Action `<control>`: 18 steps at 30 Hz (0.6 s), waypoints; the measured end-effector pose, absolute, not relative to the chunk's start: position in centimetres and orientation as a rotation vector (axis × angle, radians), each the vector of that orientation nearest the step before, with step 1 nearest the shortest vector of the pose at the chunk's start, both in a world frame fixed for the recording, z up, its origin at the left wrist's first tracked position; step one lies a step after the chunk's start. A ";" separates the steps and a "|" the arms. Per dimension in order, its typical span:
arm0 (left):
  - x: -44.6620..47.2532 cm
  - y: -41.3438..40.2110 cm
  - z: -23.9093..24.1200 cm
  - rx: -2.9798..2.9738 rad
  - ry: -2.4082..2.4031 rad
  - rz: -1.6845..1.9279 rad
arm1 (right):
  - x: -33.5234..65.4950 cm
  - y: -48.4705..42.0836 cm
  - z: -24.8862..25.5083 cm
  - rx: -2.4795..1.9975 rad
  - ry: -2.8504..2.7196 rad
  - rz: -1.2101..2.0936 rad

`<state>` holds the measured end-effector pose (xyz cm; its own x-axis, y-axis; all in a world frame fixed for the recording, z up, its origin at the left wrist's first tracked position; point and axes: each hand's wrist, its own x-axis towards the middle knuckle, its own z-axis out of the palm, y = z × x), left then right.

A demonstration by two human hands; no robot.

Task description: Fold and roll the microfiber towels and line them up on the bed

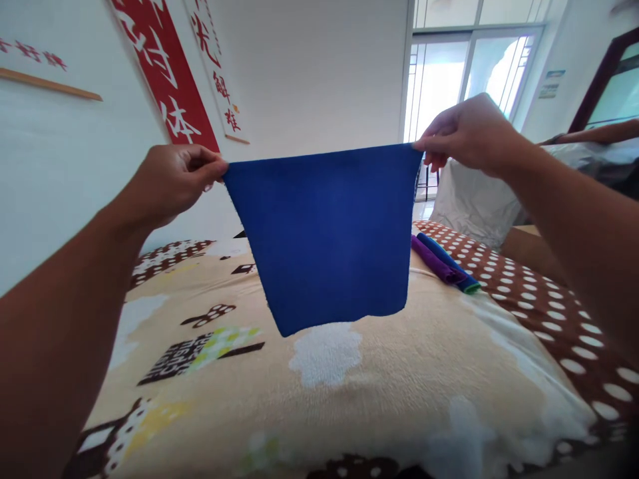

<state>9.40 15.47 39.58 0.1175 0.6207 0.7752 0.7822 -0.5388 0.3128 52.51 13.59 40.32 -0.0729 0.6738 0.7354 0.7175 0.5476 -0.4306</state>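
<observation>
A blue cloth [329,233] hangs spread out in the air, its top edge stretched between my two hands. The upper left corner is pinched by my left hand [182,176], between thumb and fingers. My right hand [462,136] pinches the upper right corner, held slightly higher. The cloth's lower edge hangs free above a beige patterned blanket [399,379], and its bottom left corner droops lowest.
A purple rolled cloth [436,261] and a blue rolled cloth [452,263] with a green end lie on the blanket's right side. Beyond the brown dotted border are a plastic-covered thing [472,203] and another person's arm [594,135]. Red banner [167,73] hangs at left.
</observation>
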 end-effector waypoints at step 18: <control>11.7 28.8 31.6 -1.892 -1.233 -1.572 | 52.3 29.3 32.4 -1.164 -1.751 -0.206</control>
